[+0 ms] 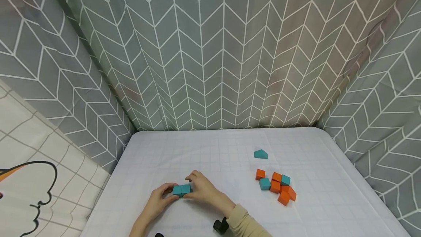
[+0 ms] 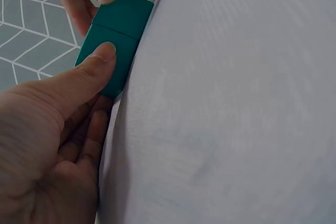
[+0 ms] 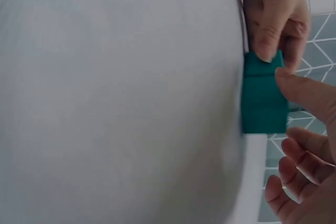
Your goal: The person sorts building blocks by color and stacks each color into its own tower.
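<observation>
2 teal blocks (image 1: 178,190), against left grip (image 1: 158,198), seemingly touching right grip (image 1: 203,190)

The person's two bare hands face each other, close together. The left hand (image 1: 159,196) pinches, its thumb (image 2: 100,61) laid straight and opposite its bent fingers (image 2: 94,132); the left forearm (image 1: 140,224) is bare where it shows. The right hand (image 1: 203,190) reaches leftward, thumb (image 3: 304,92) apart from its loosely bent, spread fingers (image 3: 290,170). A beige fabric sleeve (image 1: 246,224) covers the right forearm up to the bare wrist (image 1: 226,205).
</observation>
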